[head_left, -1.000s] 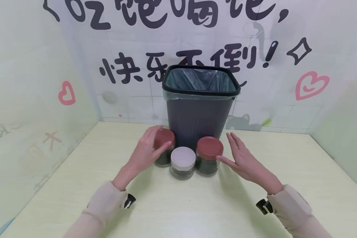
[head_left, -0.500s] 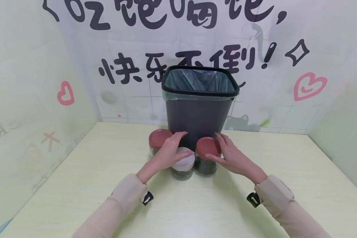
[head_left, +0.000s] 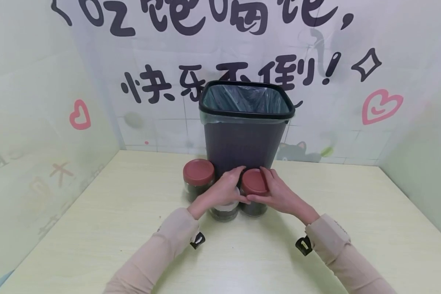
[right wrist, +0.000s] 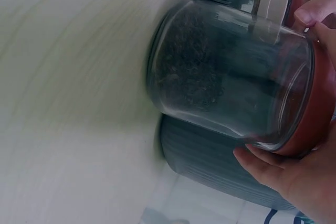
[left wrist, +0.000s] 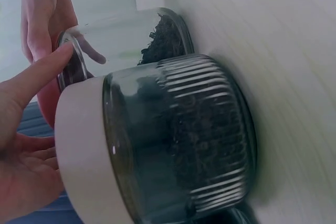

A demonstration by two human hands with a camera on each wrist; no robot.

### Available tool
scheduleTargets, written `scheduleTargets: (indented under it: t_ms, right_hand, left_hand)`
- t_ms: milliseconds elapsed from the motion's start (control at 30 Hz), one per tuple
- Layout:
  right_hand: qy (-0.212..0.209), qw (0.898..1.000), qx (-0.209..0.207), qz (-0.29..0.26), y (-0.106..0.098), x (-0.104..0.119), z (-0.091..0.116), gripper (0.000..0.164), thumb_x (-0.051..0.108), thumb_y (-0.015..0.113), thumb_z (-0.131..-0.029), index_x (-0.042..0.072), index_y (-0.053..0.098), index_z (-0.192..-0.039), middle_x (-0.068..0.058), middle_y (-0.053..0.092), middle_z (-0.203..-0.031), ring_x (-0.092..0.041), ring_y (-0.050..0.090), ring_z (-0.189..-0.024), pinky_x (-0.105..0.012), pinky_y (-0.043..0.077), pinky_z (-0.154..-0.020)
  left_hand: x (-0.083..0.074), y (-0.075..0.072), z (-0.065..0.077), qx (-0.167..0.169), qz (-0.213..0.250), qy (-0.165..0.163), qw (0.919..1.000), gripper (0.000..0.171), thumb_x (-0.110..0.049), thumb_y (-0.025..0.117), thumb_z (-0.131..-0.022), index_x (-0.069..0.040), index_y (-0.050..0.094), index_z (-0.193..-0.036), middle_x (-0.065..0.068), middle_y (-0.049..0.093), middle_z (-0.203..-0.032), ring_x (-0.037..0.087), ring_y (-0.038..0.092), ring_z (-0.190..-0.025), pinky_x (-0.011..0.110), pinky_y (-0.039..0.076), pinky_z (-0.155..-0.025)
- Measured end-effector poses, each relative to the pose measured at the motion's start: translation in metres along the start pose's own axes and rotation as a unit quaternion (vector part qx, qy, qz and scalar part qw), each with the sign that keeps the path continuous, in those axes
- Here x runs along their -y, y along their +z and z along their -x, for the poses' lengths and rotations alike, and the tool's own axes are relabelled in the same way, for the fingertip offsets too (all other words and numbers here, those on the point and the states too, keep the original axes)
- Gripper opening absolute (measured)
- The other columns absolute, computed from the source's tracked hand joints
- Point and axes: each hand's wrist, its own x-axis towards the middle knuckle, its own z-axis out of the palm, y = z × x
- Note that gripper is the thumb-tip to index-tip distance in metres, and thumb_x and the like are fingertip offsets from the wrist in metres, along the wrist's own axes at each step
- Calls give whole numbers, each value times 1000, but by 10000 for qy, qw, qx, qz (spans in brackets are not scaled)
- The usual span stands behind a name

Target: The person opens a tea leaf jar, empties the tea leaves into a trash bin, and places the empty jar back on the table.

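A glass jar with a red lid [head_left: 254, 181] and dark shredded contents stands right of the middle. My right hand [head_left: 279, 192] grips its lid from the right, fingers behind and thumb in front. From the other side my left hand [head_left: 224, 190] reaches over a shorter jar with a white lid [left wrist: 152, 140] and holds the same red lid. In the right wrist view the held jar [right wrist: 210, 72] stands on the table, its dark contents at the bottom. A second red-lidded jar [head_left: 198, 173] stands left of my left hand. The white lid is mostly hidden in the head view.
Right behind the jars stands a dark trash bin [head_left: 242, 141] with a black rim and a plastic liner. Pale wood tabletop [head_left: 95, 228] extends around them. A printed sheet [head_left: 158, 53] with large characters hangs at the back, with pale panels on both sides.
My left hand has moved right, from the left red-lidded jar across the white-lidded one to the right jar. My right hand has come inward and closed around that jar's lid.
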Motion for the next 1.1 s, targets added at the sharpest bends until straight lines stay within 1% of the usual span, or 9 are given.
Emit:
scheduleTargets:
  t_ms: [100, 233, 367, 500, 633, 733, 833, 967, 1100]
  right_hand:
    - [-100, 9999, -61, -54, 2, -1, 0, 87, 37, 70, -74, -7, 24, -133, -25, 38, -121, -32, 49, -101, -42, 47, -81]
    - [-172, 9997, -169, -26, 4, -2, 1, 86, 34, 72, -73, -8, 25, -132, -25, 39, -121, -32, 50, -99, -42, 47, -80]
    - [-111, 9997, -231, 63, 4, -2, 4, 87, 36, 73, -72, -8, 26, -132, -23, 40, -118, -29, 50, -97, -40, 48, -78]
    - [-120, 9994, -307, 93, 3, -1, 9, 86, 38, 73, -70, -6, 30, -130, -19, 43, -112, -27, 50, -93, -38, 48, -75]
    - [-121, 9995, -302, -11, 3, 1, 16, 84, 40, 74, -68, -3, 33, -128, -16, 44, -110, -25, 50, -92, -36, 49, -73]
    - [-154, 9995, -252, -99, 4, 2, 22, 84, 41, 74, -68, -1, 33, -128, -15, 44, -110, -24, 50, -92, -35, 49, -73]
    - [-276, 9993, -220, -124, 4, 4, 27, 84, 41, 75, -67, -1, 34, -128, -13, 45, -109, -22, 51, -92, -33, 49, -73]
    - [-421, 9989, -222, -41, 4, 8, 35, 88, 43, 75, -65, 0, 33, -129, -11, 47, -108, -19, 52, -91, -32, 49, -72]
    - [-571, 9979, -281, 138, 5, 12, 41, 91, 48, 74, -64, -1, 33, -130, -11, 48, -108, -17, 54, -89, -31, 49, -72]
  left_hand:
    - [0, 3, -2, 54, 0, 86, 9999, 83, -23, 82, -61, 6, 38, -126, 18, 51, -119, 28, 51, -107, 36, 42, -90]
    - [1, 8, -4, 64, -7, 258, 9996, 76, -23, 82, -61, 2, 43, -121, 12, 55, -111, 23, 54, -100, 34, 44, -86]
    - [0, 11, -4, 122, 76, 333, 9993, 76, -23, 82, -61, 2, 43, -121, 11, 55, -111, 22, 54, -100, 34, 44, -87]
    - [-2, 13, -1, 223, 233, 303, 9990, 77, -24, 81, -62, 0, 41, -123, 10, 54, -113, 20, 54, -102, 32, 44, -87]
    - [-5, 13, 4, 264, 318, 324, 9986, 78, -25, 81, -63, 1, 40, -124, 10, 54, -113, 19, 55, -101, 30, 45, -86]
    - [-7, 14, 10, 197, 264, 401, 9987, 78, -27, 81, -62, 1, 41, -122, 10, 55, -111, 20, 55, -98, 30, 45, -84]
    - [-10, 15, 16, 84, 153, 522, 9985, 79, -29, 82, -61, 1, 42, -122, 9, 55, -110, 19, 54, -98, 30, 45, -84]
    - [-14, 17, 24, -55, 71, 600, 9982, 81, -29, 82, -60, 1, 41, -123, 9, 55, -111, 19, 52, -100, 30, 44, -85]
    - [-17, 19, 34, -177, 90, 688, 9974, 82, -28, 82, -60, 2, 40, -124, 10, 55, -111, 19, 53, -100, 30, 45, -85]
